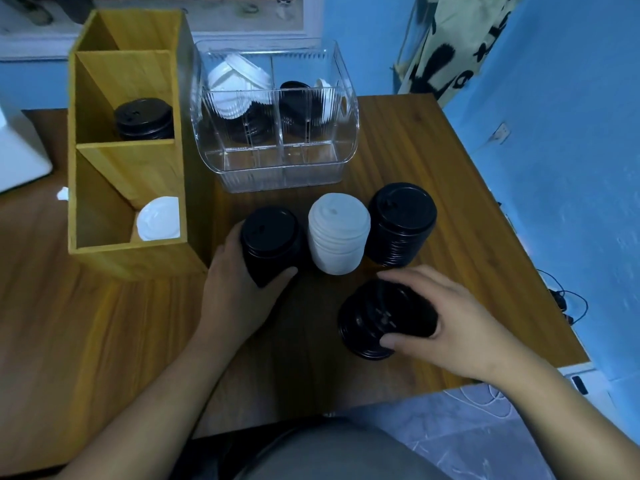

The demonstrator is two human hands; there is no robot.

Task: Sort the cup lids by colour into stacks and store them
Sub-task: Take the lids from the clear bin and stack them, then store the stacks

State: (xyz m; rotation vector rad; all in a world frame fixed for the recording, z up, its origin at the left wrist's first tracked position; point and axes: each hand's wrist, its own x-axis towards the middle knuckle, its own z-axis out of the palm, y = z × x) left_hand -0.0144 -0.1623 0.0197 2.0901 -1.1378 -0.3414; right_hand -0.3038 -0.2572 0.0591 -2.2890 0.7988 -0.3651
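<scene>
My left hand (239, 292) is curled round the base of the left black lid stack (270, 242), which stands upright with tops up, touching the upright white stack (338, 237) and right black stack (401, 225), while my right hand (450, 323) grips a short black stack (381, 320) nearer me, axis tilted, tops facing me.

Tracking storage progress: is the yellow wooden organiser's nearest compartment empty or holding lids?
Not empty: a white plastic cup lid shows inside the yellow wooden organiser's nearest compartment.
</scene>
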